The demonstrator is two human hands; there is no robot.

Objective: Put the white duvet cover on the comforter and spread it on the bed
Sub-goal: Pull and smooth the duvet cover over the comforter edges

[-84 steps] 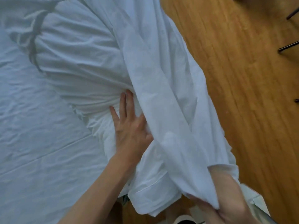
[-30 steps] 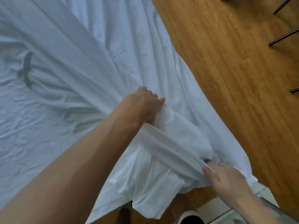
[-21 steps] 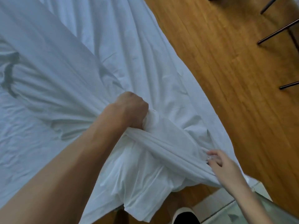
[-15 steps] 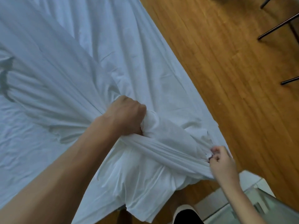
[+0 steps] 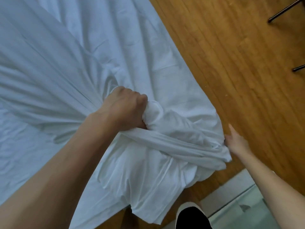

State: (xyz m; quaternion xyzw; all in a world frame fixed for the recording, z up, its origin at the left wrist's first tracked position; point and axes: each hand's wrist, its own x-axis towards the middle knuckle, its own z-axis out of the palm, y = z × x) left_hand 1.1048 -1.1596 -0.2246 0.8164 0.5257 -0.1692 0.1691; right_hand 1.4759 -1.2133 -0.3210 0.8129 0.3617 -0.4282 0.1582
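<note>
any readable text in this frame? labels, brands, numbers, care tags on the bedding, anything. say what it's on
None readable.
White duvet cover: plain fabric, no tag, label or print showing.
Left hand grips a bunch of it; right hand is at its gathered end; nothing written on either.
Wooden floor: no marks.
Shoe: no logo visible.

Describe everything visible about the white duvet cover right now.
The white duvet cover is thin, wrinkled fabric spread over the bed, its near end hanging over the wooden floor. The left hand grips a bunched wad of it, with taut pleats fanning away to the left. A twisted band of cloth runs from that fist to the right hand, which touches its end with loosely extended fingers. Below, loose folds droop off the edge.
</note>
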